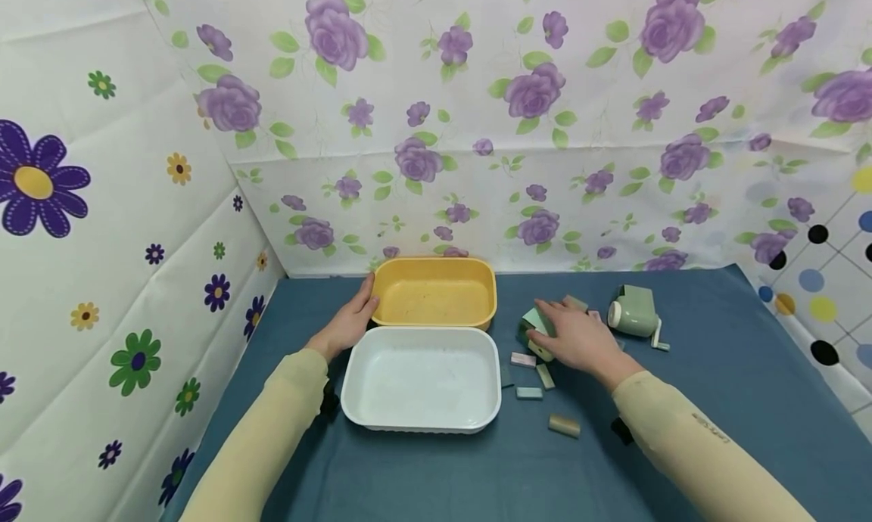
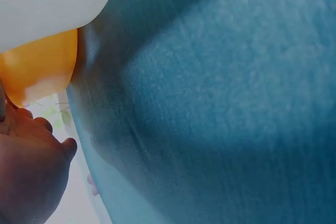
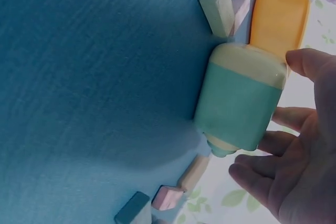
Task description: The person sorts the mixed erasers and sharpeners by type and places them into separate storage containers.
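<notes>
My left hand (image 1: 350,319) rests against the left side of a yellow plastic basin (image 1: 492,295), its fingers stretched along the wall. In the left wrist view the hand (image 2: 34,166) is partly cut off beside the basin's underside (image 2: 44,64). My right hand (image 1: 579,337) is over a rounded teal-and-cream box-shaped object (image 3: 239,103) with a small knob at one end. In the right wrist view the thumb is at its cream corner and the spread fingers (image 3: 262,177) lie along its far side, not curled round it. A white basin (image 1: 422,378) stands in front of the yellow one.
Several small pastel blocks lie around the right hand, among them a pink block (image 1: 523,360) and a pale blue block (image 1: 529,393). Nearer lies a brownish cylinder (image 1: 564,426). A green hand-crank pencil sharpener (image 1: 633,310) stands to the right, on the blue cloth (image 1: 715,355).
</notes>
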The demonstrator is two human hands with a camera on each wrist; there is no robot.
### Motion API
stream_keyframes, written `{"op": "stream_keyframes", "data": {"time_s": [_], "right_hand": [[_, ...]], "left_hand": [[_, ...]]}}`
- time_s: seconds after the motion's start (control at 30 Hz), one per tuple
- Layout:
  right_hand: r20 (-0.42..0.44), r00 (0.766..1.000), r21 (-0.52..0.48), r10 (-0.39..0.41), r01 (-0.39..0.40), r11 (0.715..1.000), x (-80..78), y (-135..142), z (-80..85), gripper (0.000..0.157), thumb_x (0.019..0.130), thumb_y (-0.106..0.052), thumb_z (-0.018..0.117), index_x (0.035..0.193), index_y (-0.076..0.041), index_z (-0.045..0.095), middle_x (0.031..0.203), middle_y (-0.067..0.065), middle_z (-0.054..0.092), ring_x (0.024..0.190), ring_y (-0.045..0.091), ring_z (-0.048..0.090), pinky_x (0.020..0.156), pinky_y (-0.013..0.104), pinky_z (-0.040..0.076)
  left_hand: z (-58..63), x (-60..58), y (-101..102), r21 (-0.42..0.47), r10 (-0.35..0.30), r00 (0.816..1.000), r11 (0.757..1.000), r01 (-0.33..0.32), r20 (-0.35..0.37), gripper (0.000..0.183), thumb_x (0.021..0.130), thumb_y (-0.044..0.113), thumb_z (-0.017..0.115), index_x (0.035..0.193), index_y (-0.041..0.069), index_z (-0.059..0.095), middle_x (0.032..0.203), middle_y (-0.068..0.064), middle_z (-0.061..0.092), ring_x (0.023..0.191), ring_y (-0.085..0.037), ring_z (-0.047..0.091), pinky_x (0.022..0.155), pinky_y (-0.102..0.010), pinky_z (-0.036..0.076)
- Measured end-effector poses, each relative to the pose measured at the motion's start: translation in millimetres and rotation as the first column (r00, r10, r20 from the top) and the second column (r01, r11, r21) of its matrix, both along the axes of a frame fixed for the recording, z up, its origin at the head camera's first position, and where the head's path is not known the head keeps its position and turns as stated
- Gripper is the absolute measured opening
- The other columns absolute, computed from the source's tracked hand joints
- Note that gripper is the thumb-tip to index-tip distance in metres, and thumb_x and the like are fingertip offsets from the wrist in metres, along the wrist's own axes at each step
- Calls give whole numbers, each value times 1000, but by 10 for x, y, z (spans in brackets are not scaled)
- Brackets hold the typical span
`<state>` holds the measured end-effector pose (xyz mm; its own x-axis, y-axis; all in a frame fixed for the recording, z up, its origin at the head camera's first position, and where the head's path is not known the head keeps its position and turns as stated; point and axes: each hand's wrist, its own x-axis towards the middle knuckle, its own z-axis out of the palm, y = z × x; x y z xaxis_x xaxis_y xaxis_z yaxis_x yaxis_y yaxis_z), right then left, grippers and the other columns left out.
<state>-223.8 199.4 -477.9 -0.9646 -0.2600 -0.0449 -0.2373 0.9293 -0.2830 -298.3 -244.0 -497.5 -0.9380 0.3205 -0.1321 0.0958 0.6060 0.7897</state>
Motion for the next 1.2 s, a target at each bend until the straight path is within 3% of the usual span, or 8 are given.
{"op": "stream_keyframes", "data": {"time_s": [0.47,0.93,1.2], "right_hand": [[81,996,53,-21,17,998,-35,-69,89,79,104,-52,67,166,-11,42,151,24,60,145,51,47,114,86,26],[66,998,46,-7,4,999,-33,-90,141,79,103,-50,69,165,-9,44,140,21,68,129,46,63,110,87,29],[54,998,30,25,-27,999,-31,-91,105,78,103,-46,70,164,-4,43,137,26,68,117,42,69,94,63,58]], "left_hand": [[53,2,33,-79,-20,999,997,17,-30,65,120,31,30,172,14,-5,179,-14,-6,164,-37,-5,132,-62,3],[75,-5,44,-120,-29,997,993,20,-78,64,120,28,28,172,6,-4,179,-16,-4,164,-38,-1,132,-62,6],[52,-15,51,-179,-53,991,983,30,-124,63,120,25,27,171,3,-3,179,-18,-4,164,-37,-1,131,-64,2]]}}
